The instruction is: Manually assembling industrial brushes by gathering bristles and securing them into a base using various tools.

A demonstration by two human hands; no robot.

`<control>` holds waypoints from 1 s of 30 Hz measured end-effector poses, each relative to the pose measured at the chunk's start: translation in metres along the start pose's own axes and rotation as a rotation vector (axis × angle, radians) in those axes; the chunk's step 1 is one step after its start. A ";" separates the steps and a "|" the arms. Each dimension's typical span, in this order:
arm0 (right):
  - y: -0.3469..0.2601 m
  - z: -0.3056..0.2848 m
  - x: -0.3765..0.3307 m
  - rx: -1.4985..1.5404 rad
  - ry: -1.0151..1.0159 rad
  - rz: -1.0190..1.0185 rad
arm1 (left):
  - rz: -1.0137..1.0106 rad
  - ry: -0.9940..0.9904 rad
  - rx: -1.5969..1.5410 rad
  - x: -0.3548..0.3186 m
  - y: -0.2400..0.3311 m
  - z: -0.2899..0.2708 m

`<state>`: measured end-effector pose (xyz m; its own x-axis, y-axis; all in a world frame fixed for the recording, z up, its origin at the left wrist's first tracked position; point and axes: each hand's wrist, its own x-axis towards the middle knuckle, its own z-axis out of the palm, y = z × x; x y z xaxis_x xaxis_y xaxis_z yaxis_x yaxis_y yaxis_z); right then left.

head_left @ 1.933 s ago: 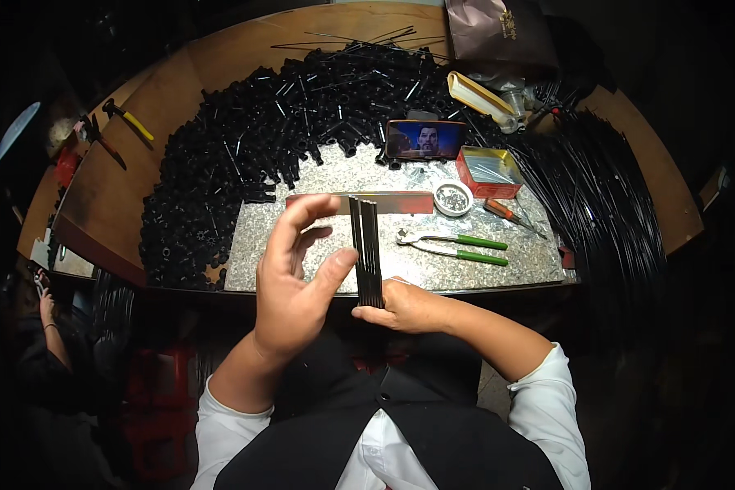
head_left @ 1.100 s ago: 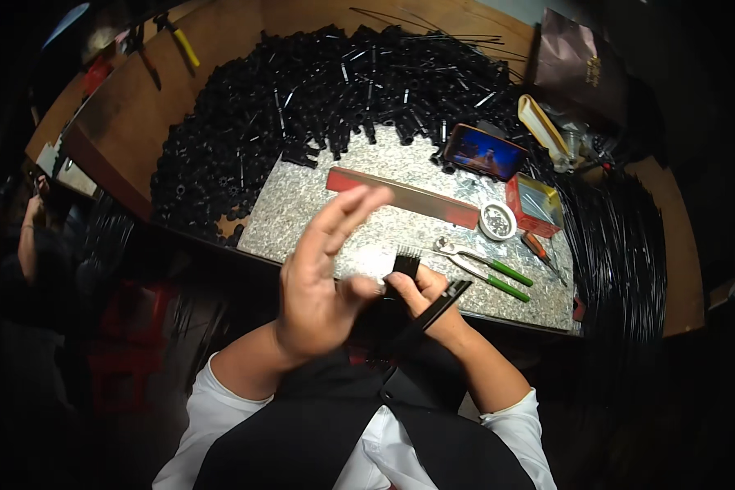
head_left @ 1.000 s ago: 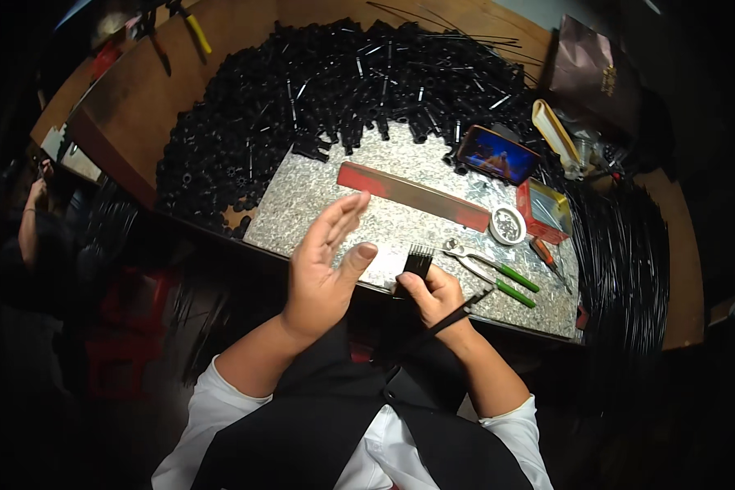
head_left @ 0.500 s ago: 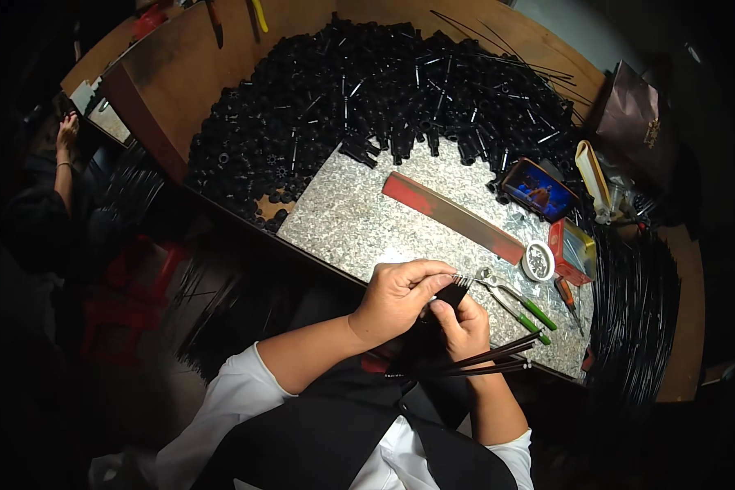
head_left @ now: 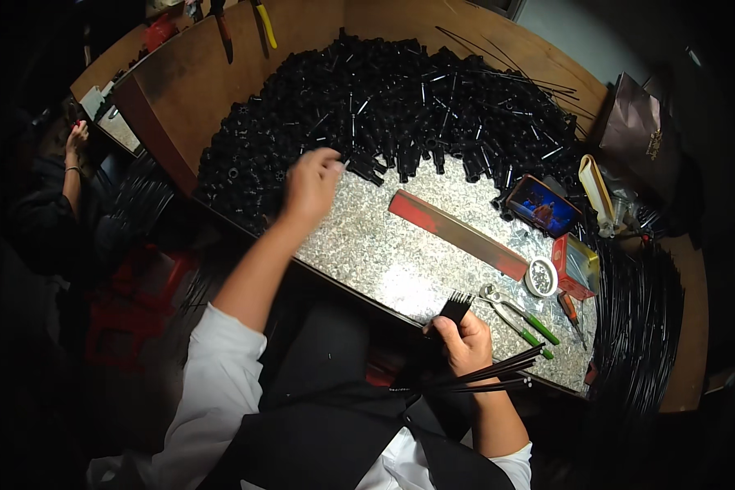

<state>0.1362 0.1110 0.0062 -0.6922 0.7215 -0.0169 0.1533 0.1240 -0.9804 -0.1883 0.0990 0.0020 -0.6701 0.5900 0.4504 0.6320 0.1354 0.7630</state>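
Away swings the left hand (head_left: 312,189), well apart from the right now, up to the edge of the pile of black parts (head_left: 367,106) at upper centre; blur hides whether it grips any. Lower right of centre, the right hand (head_left: 468,343) clamps black rods (head_left: 452,311), thumb across, seemingly keeping them aligned. Green-handled pincers (head_left: 537,325) crowd its right; a red bar (head_left: 457,234) crosses the speckled slab (head_left: 359,224).
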 end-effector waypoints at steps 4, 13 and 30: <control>-0.003 0.002 0.001 -0.034 -0.005 -0.011 | 0.180 0.104 0.422 0.048 -0.041 -0.020; 0.000 0.002 0.006 -0.093 0.002 -0.020 | 0.556 -0.194 0.512 0.080 -0.055 0.006; 0.009 -0.003 0.001 0.025 0.012 -0.096 | 0.483 -0.238 0.411 0.063 -0.006 -0.008</control>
<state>0.1388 0.1146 -0.0020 -0.6945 0.7151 0.0797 0.0685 0.1760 -0.9820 -0.2371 0.1285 0.0296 -0.2013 0.8130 0.5464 0.9672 0.0767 0.2421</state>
